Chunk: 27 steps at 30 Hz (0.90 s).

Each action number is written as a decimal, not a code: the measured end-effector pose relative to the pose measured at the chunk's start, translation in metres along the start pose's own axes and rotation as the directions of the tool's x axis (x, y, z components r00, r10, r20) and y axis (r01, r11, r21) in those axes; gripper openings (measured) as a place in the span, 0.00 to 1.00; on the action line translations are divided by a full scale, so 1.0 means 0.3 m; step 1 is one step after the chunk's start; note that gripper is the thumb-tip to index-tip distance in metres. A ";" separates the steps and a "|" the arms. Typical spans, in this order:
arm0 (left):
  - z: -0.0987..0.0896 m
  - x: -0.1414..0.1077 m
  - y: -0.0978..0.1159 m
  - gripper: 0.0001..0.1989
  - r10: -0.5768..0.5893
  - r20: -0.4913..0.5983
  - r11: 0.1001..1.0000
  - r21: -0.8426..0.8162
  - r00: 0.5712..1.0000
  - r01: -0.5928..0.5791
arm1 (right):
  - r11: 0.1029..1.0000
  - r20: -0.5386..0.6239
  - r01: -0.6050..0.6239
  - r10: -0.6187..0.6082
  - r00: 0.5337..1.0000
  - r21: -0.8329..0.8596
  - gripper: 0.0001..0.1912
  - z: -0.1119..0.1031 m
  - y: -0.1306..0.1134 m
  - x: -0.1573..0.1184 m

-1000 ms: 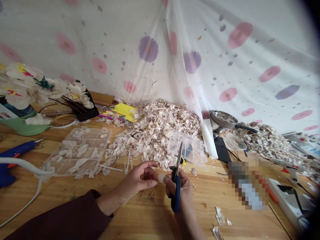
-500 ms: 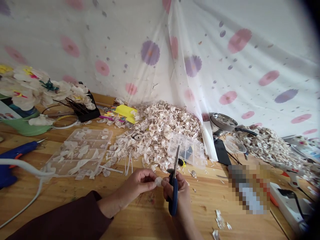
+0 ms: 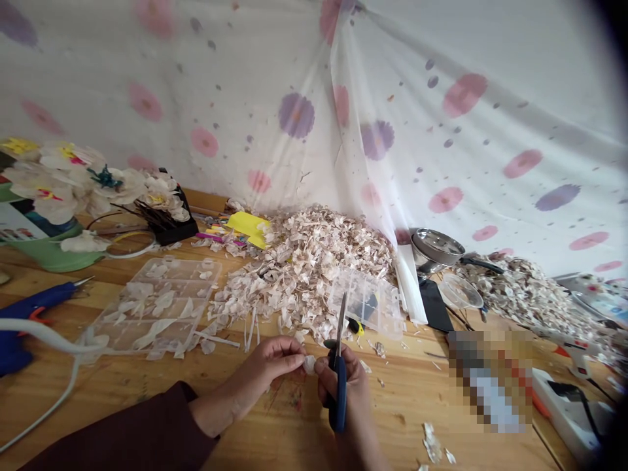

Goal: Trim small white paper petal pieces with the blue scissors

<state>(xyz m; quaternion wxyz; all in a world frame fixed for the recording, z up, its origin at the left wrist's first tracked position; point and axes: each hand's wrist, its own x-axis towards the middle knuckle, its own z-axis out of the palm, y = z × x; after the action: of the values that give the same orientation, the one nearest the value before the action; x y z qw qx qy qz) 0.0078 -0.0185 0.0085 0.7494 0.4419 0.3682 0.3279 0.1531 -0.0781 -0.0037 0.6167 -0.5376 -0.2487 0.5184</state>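
Hands drawn closer since earlier frame. Left hand (image 3: 265, 373) fingertips (image 3: 297, 356) pinched together on pale petal scrap (image 3: 309, 365), held between hands above wooden table (image 3: 402, 418). Right hand (image 3: 350, 392) fingers (image 3: 324, 386) clamped round blue scissors (image 3: 339, 399), blades upright, just beside scrap, before petal heap (image 3: 299, 281).

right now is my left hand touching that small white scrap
Touching. The head view shows the left hand pinching the small white scrap between its fingertips, just left of the blue-handled scissors in the right hand.
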 end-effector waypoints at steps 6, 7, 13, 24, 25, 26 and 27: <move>0.002 -0.001 0.004 0.14 0.002 0.117 0.999 0.048 0.993 -0.007 | 1.000 -0.021 0.017 -0.016 1.000 0.015 0.28 -0.002 0.002 -0.003; 0.004 -0.002 0.006 0.15 -0.003 0.131 0.999 0.050 0.991 -0.004 | 1.000 -0.017 0.012 -0.012 1.000 0.015 0.28 0.000 -0.006 -0.006; 0.004 -0.005 0.010 0.14 0.016 0.056 1.000 0.020 0.998 -0.017 | 0.998 0.031 -0.041 0.040 0.999 0.037 0.27 0.024 -0.034 -0.028; -0.002 -0.002 0.010 0.13 0.035 0.144 0.999 -0.045 0.989 -0.029 | 0.999 0.070 -0.037 0.038 0.997 -0.007 0.25 0.026 -0.017 -0.026; -0.002 -0.003 0.012 0.12 0.027 0.150 1.000 -0.020 0.988 -0.024 | 0.999 0.064 -0.034 0.035 0.997 -0.015 0.25 0.023 -0.021 -0.024; -0.003 -0.004 0.014 0.12 0.018 0.154 1.000 0.008 0.988 -0.020 | 0.999 0.060 -0.034 0.035 0.998 -0.021 0.26 0.021 -0.025 -0.022; -0.002 -0.006 0.016 0.12 0.013 0.154 0.999 0.038 0.988 -0.019 | 0.999 0.058 -0.033 0.034 0.998 -0.023 0.26 0.019 -0.027 -0.021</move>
<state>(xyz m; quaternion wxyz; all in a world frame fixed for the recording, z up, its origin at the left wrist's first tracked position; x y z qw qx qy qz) 0.0055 -0.0177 0.0131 0.7641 0.4835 0.3120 0.2916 0.1489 -0.0804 0.0070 0.5945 -0.5331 -0.2631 0.5415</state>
